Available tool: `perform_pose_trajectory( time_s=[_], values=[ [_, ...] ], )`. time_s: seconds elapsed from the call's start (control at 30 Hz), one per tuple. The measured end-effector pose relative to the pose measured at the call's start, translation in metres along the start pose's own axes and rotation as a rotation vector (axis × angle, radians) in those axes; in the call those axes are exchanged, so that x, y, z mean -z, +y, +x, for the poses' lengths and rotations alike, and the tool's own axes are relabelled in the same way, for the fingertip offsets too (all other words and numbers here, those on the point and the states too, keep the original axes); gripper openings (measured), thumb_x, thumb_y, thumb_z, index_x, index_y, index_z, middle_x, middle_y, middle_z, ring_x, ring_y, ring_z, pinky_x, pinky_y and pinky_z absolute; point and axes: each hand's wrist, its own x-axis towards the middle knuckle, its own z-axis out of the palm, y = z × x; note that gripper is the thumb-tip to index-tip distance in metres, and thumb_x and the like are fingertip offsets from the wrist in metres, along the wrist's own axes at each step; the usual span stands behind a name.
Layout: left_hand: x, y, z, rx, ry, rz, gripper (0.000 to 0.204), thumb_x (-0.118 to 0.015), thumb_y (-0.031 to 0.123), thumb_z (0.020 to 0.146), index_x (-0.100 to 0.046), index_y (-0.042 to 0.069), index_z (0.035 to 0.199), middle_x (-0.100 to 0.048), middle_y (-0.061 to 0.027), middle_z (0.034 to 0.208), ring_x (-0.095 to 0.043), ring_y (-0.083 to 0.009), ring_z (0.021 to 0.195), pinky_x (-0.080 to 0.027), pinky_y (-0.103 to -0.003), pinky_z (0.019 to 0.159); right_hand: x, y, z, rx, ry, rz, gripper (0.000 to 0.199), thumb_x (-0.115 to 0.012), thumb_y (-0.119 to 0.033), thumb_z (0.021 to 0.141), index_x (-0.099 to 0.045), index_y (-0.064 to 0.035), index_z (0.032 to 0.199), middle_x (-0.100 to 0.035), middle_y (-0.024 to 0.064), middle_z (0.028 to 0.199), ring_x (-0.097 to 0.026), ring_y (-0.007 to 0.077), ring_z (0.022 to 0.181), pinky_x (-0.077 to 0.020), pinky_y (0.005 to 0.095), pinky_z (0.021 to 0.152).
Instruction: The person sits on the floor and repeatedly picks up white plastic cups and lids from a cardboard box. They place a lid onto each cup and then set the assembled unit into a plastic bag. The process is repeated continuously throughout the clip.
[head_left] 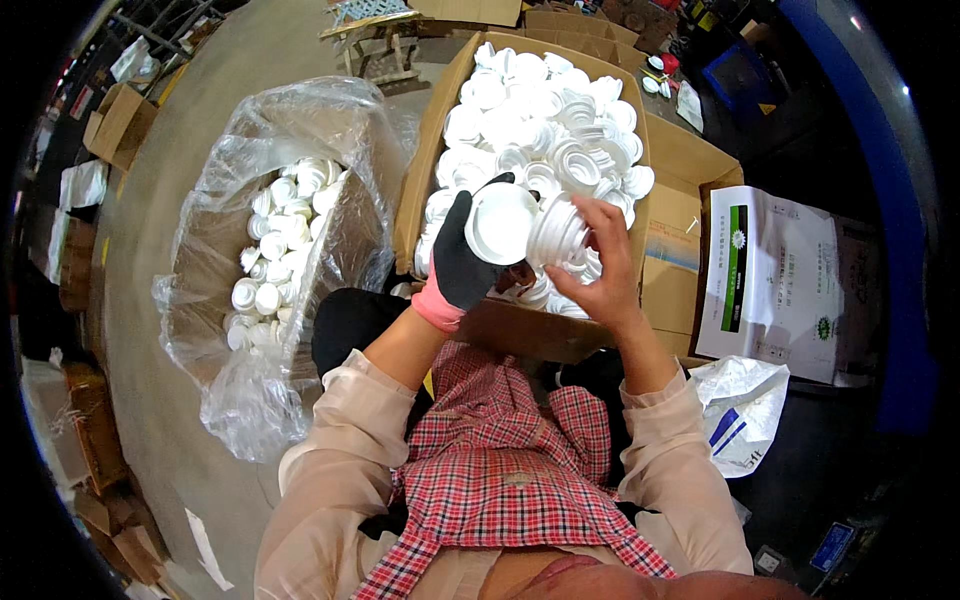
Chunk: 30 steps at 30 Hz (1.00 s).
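Observation:
In my left hand [465, 255], which wears a black glove with a pink cuff, a round white plastic cap [502, 224] is held with its hollow side up. My bare right hand [603, 262] grips a ribbed white plastic piece [558, 235] by its side, close beside the cap. Both hands are over the near edge of a cardboard box [420, 150] heaped with white plastic caps [540, 110]. To the left, a clear plastic bag [215, 235] lines an open container that holds many smaller-looking white caps [275, 270].
Right of the heaped box stand an open cardboard box [672, 215] and a white printed carton [770, 280]. A white sack [745, 400] lies below them. A small wooden stool [385, 60] is at the back, and cardboard boxes [122, 125] line the far left.

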Motion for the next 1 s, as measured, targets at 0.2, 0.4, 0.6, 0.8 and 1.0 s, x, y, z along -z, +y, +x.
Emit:
perform_pose_trajectory(
  time_s=[0.2, 0.4, 0.6, 0.8, 1.0],
  values=[
    [-0.004, -0.014, -0.004, 0.036, -0.050, -0.096, 0.064, -0.071, 0.004, 0.078, -0.044, 0.000, 0.136, -0.053, -0.0141, 0.133, -0.055, -0.0252, 0.117, -0.043, -0.033, 0.099, -0.016, -0.008, 0.002, 0.138, -0.031, -0.045, 0.077, -0.083, -0.013, 0.066, -0.050, -0.0060, 0.135, -0.051, 0.0129, 0.121, -0.054, 0.0271, 0.107, -0.0480, 0.0339, 0.085],
    [-0.003, 0.001, -0.003, -0.038, -0.092, 0.021, 0.065, -0.069, 0.007, 0.078, -0.043, 0.001, 0.138, -0.050, -0.0148, 0.134, -0.050, -0.0276, 0.122, -0.040, -0.035, 0.103, -0.017, -0.012, 0.003, 0.140, -0.050, -0.058, 0.076, -0.081, -0.011, 0.066, -0.051, -0.0052, 0.135, -0.051, 0.0133, 0.120, -0.054, 0.0287, 0.109, -0.0475, 0.0353, 0.088],
    [-0.005, -0.005, -0.004, 0.119, -0.077, -0.132, 0.068, -0.069, 0.006, 0.076, -0.043, 0.002, 0.138, -0.048, -0.0149, 0.137, -0.049, -0.0292, 0.124, -0.038, -0.036, 0.105, -0.017, -0.014, 0.003, 0.147, -0.050, -0.055, 0.075, -0.080, -0.009, 0.065, -0.051, -0.0052, 0.135, -0.051, 0.0130, 0.121, -0.054, 0.0296, 0.110, -0.0471, 0.0366, 0.090],
    [-0.002, 0.002, -0.005, 0.106, -0.098, -0.090, 0.072, -0.069, 0.004, 0.074, -0.041, 0.002, 0.139, -0.047, -0.0143, 0.138, -0.047, -0.0284, 0.126, -0.037, -0.036, 0.107, -0.017, -0.013, 0.003, 0.151, -0.049, -0.073, 0.075, -0.080, -0.009, 0.066, -0.051, -0.0050, 0.135, -0.051, 0.0130, 0.121, -0.054, 0.0295, 0.110, -0.0470, 0.0369, 0.090],
    [-0.002, 0.004, -0.005, -0.006, -0.093, 0.015, 0.074, -0.068, 0.002, 0.073, -0.039, 0.002, 0.141, -0.047, -0.0138, 0.139, -0.047, -0.0267, 0.127, -0.036, -0.035, 0.108, -0.016, -0.014, 0.002, 0.133, -0.047, -0.066, 0.075, -0.081, -0.008, 0.065, -0.051, -0.0052, 0.135, -0.051, 0.0130, 0.121, -0.054, 0.0295, 0.110, -0.0468, 0.0368, 0.091]
  ],
)
